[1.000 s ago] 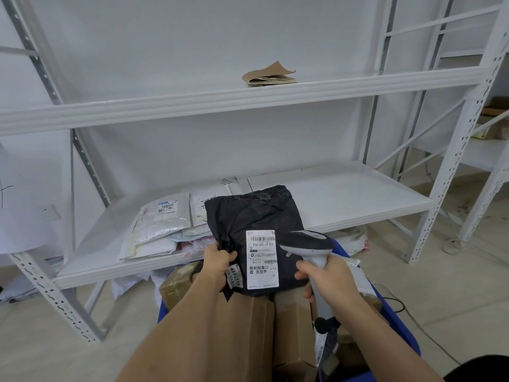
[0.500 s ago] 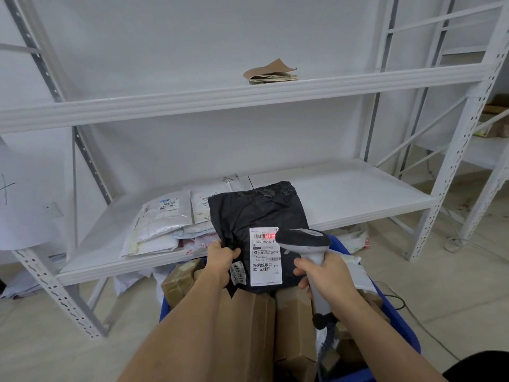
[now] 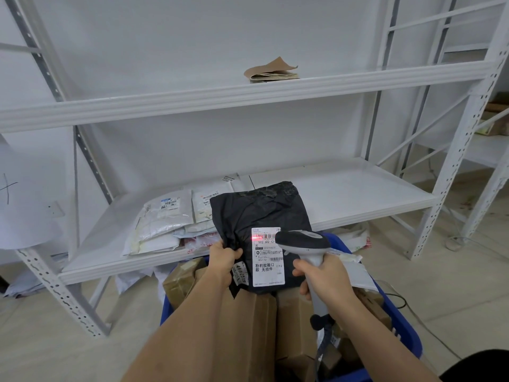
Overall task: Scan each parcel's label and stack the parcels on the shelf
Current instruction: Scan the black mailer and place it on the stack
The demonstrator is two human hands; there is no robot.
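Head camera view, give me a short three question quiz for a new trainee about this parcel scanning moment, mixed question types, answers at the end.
1. True or false: the red scan line falls on the barcode at the top of the white shipping label on the black plastic mailer bag.
2. Which hand grips the grey handheld barcode scanner? A) left hand B) right hand C) neither
3. Fill in: the white mailer parcels already stacked lie on the ____ end of the lower white metal shelf.

Key: 1 true; 2 B; 3 left
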